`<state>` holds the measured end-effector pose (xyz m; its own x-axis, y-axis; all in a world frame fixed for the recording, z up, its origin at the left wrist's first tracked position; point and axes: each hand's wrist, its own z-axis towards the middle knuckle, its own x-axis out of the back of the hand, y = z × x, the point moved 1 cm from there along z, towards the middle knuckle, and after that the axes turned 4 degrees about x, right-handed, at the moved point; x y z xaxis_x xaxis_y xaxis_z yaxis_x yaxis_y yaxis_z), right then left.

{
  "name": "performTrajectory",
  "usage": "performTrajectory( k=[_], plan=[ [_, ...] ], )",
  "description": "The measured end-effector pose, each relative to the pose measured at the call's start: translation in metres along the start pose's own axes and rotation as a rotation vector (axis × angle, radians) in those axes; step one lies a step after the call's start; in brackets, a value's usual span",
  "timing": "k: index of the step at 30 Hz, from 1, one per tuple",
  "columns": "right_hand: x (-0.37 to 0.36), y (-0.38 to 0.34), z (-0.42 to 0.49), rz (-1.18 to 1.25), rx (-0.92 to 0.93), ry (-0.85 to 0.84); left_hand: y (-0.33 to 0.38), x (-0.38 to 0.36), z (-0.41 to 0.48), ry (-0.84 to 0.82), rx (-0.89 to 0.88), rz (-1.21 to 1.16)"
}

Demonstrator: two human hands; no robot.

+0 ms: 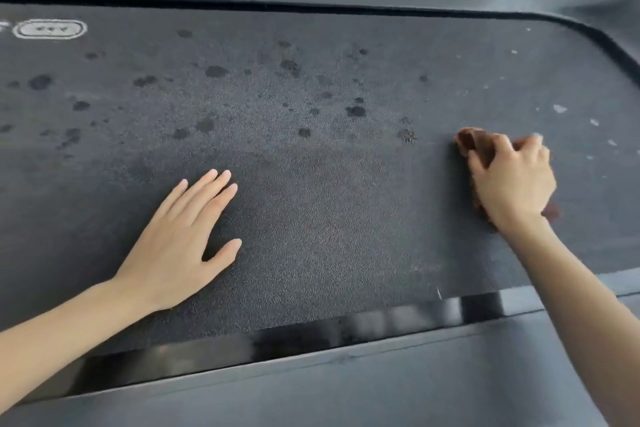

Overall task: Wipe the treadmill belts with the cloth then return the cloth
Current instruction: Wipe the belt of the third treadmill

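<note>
Stretching across the whole view, one dark textured treadmill belt (311,201) carries everything else. At the belt's far left corner sits one white oval printed mark (50,29). Many dark spots (216,71), too many to count, are scattered over the belt's far half, from its left end to past its middle. One left hand (180,243) lies palm-down on the belt's near half, left of its middle, fingers (207,191) straight and close together, thumb held apart. One right hand (512,180) is toward the belt's right end, its fingers curled round one brown cloth (472,142), bunched under the palm and touching the belt. Several pale flecks (559,108) dot the belt's right end. One grey side rail (346,392) borders the belt's near edge.
</note>
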<state>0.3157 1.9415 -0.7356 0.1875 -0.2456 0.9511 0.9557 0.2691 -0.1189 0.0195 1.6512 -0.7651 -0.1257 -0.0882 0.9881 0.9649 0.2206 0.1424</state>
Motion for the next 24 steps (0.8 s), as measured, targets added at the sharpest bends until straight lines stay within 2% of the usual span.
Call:
performTrajectory(
  k=[2, 8, 10, 12, 16, 20, 22, 24],
  plan=[
    [-0.001, -0.038, -0.015, 0.010, 0.090, 0.009, 0.002, 0.002, -0.002, -0.001, 0.001, 0.000],
    [-0.001, -0.198, -0.102, 0.120, 0.530, -0.005, 0.003, 0.003, -0.003, 0.002, 0.011, -0.010],
    [-0.001, -0.214, -0.113, 0.144, 0.584, 0.017, 0.003, 0.003, -0.003, 0.019, 0.010, -0.008],
    [-0.002, -0.196, -0.101, 0.179, 0.592, -0.038, 0.002, 0.002, -0.001, 0.020, -0.007, -0.023],
    [0.001, -0.091, -0.065, 0.049, 0.434, -0.006, -0.003, -0.001, 0.001, 0.035, -0.035, -0.040],
    [0.016, 0.035, -0.043, -0.071, 0.041, 0.011, -0.007, -0.002, 0.014, 0.042, -0.064, -0.082],
    [0.022, 0.063, -0.045, -0.077, -0.122, 0.015, 0.003, -0.002, 0.023, 0.051, -0.087, -0.107],
    [0.023, 0.058, -0.052, -0.076, -0.191, 0.011, 0.024, -0.003, 0.035, 0.056, -0.144, -0.124]
  ],
)
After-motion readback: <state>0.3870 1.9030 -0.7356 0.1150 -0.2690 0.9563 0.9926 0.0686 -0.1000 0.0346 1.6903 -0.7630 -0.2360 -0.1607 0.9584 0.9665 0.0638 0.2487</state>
